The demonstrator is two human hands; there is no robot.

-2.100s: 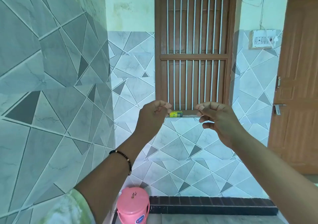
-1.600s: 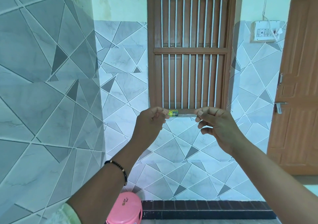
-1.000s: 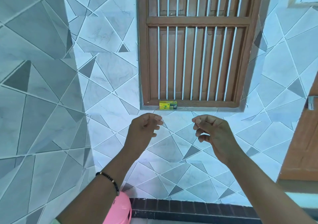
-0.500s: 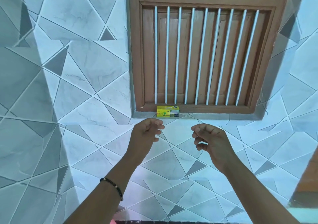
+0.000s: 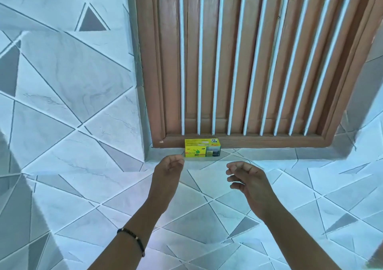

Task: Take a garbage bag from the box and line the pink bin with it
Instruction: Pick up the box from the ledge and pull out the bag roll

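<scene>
A small yellow and green garbage bag box lies on the tiled window ledge, against the wooden window frame. My left hand hovers just below and left of the box, fingers loosely curled, holding nothing. My right hand is below and right of the box, fingers half bent and apart, also holding nothing. Neither hand touches the box. The pink bin is out of view.
A brown wooden window with white vertical bars fills the upper middle. Grey and white patterned tile wall surrounds it, with a wall corner jutting out on the left.
The view has moved closer to the window and the box appears larger. Both hands have dropped below the ledge and opened slightly. The pink bin has slipped out of the bottom of the view.
</scene>
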